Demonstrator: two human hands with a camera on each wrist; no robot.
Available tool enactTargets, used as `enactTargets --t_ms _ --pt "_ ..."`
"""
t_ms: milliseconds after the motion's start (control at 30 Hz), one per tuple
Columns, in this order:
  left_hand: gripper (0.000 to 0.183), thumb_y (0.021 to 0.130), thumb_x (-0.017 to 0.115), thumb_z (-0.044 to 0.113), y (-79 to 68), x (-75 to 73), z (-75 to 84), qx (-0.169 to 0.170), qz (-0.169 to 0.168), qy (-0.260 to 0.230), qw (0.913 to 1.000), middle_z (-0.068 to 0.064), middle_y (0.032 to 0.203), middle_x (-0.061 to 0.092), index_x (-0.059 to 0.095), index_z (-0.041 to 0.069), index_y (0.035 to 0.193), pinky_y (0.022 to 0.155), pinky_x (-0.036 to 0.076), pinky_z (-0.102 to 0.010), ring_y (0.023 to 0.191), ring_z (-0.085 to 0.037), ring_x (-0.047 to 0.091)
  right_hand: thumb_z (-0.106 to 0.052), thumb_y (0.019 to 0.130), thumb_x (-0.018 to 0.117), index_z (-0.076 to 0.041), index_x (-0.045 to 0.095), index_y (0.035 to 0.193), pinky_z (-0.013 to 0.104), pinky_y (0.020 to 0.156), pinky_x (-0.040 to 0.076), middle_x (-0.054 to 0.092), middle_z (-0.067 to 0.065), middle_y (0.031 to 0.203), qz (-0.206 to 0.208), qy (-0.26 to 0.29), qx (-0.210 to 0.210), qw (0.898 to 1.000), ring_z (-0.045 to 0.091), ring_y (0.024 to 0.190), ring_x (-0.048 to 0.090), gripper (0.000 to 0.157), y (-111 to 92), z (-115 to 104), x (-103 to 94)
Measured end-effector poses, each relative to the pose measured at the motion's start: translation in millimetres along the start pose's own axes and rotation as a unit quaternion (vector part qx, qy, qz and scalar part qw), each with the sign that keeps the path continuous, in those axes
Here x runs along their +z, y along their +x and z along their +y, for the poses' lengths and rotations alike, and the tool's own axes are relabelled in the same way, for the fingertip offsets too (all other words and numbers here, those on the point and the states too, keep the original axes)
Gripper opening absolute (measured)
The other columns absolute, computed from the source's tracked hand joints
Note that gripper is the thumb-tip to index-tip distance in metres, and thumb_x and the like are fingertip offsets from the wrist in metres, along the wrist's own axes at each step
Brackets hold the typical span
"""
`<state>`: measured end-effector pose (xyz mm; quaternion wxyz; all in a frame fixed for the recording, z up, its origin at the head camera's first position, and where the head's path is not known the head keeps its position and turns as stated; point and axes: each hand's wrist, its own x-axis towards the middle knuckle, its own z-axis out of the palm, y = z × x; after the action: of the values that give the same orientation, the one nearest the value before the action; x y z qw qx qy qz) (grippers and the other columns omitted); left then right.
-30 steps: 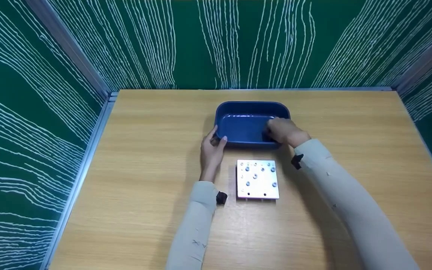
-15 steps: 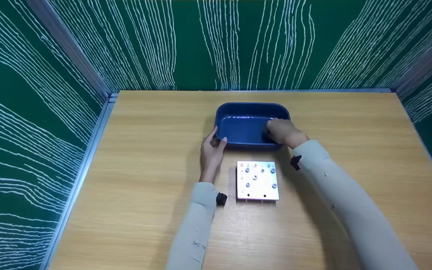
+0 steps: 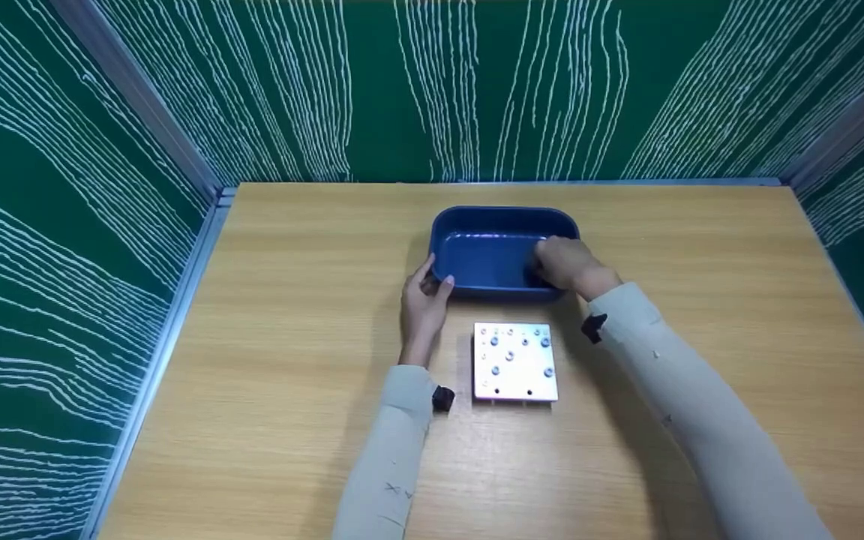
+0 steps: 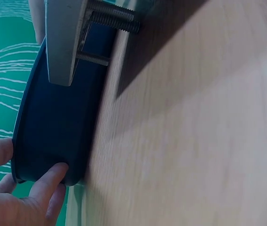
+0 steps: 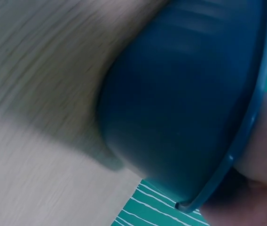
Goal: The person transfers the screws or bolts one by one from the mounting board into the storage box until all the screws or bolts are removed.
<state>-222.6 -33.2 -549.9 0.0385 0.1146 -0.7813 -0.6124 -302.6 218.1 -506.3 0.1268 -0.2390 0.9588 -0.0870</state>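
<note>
A deep blue rectangular tray [image 3: 477, 262] with rounded corners stands on the wooden table. My left hand [image 3: 423, 313] holds its near left corner, thumb on the front wall and fingers round the left end, as the left wrist view shows. My right hand [image 3: 568, 264] reaches over the rim into the tray's right end with bent fingers; the fingertips and anything between them are hidden. Nearer to me is a square silver metal plate [image 3: 514, 364] with several screws in its top and two bare holes along its near edge. Threaded screw shanks [image 4: 117, 22] stick out beneath it.
The wooden table [image 3: 312, 300] meets green walls [image 3: 379, 90] with white wavy lines at the back and sides. Metal frame bars [image 3: 177, 300] run along its left edge. Each wrist carries a small black camera [image 3: 443, 398].
Hands, tray and plate keep nearly the same places. The head view has tilted very slightly, so everything sits a few pixels lower.
</note>
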Motion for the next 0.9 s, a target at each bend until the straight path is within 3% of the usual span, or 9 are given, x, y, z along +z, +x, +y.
enactTargets --t_ms 233,433,667,900 --pt "0.055 0.103 0.069 0.020 -0.8 -0.4 -0.1 0.002 -0.002 -0.009 1.0000 -0.015 0.149 0.058 0.054 0.018 0.156 0.110 0.051 -0.040 0.131 -0.029 0.062 -0.006 0.104 0.062 0.003 0.076 0.101 0.042 0.073 0.063 0.074 0.017 0.084 0.042 0.010 -0.011 0.999 0.029 0.075 0.074 0.017 -8.8 -2.8 -2.2" --pt "0.056 0.102 0.069 0.014 -0.3 0.8 -1.6 0.016 -0.005 -0.034 0.9993 -0.017 0.150 0.058 0.054 0.013 0.156 0.110 0.052 -0.040 0.131 -0.029 0.063 -0.006 0.102 0.066 0.006 0.074 0.104 0.043 0.070 0.064 0.074 0.020 0.086 0.087 0.006 -0.026 0.996 0.031 0.074 0.074 0.015 -18.6 -8.3 -4.2" --pt "0.056 0.103 0.070 0.018 -0.5 0.8 0.2 0.005 -0.003 -0.024 0.9997 -0.016 0.144 0.060 0.054 0.016 0.156 0.108 0.052 -0.040 0.128 -0.028 0.063 -0.005 0.100 0.069 0.006 0.075 0.113 0.053 0.089 0.063 0.076 0.025 0.103 0.124 0.003 -0.030 0.992 0.039 0.096 0.074 0.018 -30.5 -14.0 -5.9" --pt "0.056 0.104 0.069 0.020 -1.3 1.1 -1.0 -0.006 -0.002 -0.020 0.9998 -0.015 0.147 0.058 0.053 0.018 0.157 0.109 0.052 -0.040 0.131 -0.029 0.062 -0.004 0.099 0.071 0.004 0.076 0.109 0.052 0.091 0.062 0.076 0.023 0.103 0.162 0.018 -0.045 0.986 0.037 0.097 0.070 0.014 -44.5 -21.4 -3.7"
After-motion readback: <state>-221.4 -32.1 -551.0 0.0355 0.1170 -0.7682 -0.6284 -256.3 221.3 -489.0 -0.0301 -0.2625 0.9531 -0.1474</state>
